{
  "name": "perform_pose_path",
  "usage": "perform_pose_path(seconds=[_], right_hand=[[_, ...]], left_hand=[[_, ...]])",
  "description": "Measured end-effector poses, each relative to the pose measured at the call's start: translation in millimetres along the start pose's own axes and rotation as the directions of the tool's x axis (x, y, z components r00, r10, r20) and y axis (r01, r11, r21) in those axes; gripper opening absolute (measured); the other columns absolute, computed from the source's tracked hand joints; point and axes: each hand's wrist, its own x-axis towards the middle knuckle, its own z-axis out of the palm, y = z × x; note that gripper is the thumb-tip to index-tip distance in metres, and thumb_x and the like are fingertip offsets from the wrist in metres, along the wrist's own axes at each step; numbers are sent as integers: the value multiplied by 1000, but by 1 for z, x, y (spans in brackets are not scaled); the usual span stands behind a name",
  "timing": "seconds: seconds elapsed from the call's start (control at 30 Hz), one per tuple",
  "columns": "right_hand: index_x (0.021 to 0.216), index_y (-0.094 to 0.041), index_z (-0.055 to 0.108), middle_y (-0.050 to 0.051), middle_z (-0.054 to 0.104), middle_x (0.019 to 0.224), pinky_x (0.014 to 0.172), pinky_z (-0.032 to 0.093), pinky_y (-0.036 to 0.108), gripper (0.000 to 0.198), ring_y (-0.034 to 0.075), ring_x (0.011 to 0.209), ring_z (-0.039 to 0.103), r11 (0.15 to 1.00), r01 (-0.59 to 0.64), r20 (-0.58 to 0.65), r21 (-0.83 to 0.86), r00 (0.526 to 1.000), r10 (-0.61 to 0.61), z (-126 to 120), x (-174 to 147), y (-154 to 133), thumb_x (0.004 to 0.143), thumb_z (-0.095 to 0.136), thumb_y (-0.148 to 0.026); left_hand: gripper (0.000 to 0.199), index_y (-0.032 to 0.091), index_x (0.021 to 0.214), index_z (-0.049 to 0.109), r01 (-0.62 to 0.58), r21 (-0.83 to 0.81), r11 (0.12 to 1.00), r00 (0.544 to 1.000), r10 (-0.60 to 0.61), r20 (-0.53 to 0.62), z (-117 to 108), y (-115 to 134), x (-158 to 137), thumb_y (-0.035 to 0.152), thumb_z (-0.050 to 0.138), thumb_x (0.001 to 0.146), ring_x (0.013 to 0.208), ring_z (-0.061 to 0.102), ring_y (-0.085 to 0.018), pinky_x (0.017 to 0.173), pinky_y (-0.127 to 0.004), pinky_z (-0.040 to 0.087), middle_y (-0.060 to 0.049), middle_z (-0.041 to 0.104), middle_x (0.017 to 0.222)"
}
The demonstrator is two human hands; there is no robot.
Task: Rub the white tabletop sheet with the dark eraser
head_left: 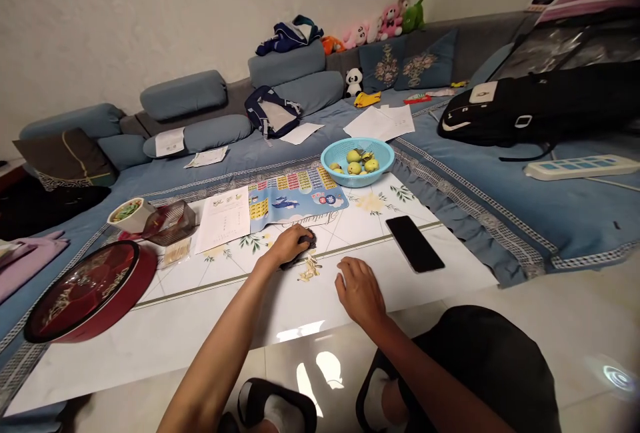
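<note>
- Pale pieces (311,269) lie loosely heaped on table (170,326); share done or left unclear.
- Left hand (291,245): fingers curled at dark item (311,239), grip unclear.
- Right hand (361,289): fingers loosely bent, nothing pinched.

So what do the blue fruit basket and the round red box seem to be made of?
Basket: probably smooth plastic, an even blue pierced by small holes. Box: likely plastic, from its smooth red wall; its lid looks glossy and see-through, so clear plastic or glass.
</note>
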Motion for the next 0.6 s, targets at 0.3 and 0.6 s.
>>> perform_pose_path(seconds=[0.3,0.6], right_hand=[[116,-17,67,14,69,120,103,49,46,20,30,113,60,1000,-13,20,-14,1000,14,-1,2,0,100,55,-11],[118,-17,67,13,70,120,104,50,45,30,29,114,60,999,-35,27,2,999,35,0,0,1,99,49,-3]], left_hand=[[31,23,115,80,-175,-180,968,923,225,313,-23,26,0,15,68,88,110,70,-23,102,-30,50,-6,75,120],[29,30,109,81,-283,60,957,812,206,546,-15,58,-2,14,74,85,111,70,-22,88,-25,50,0,75,124]])
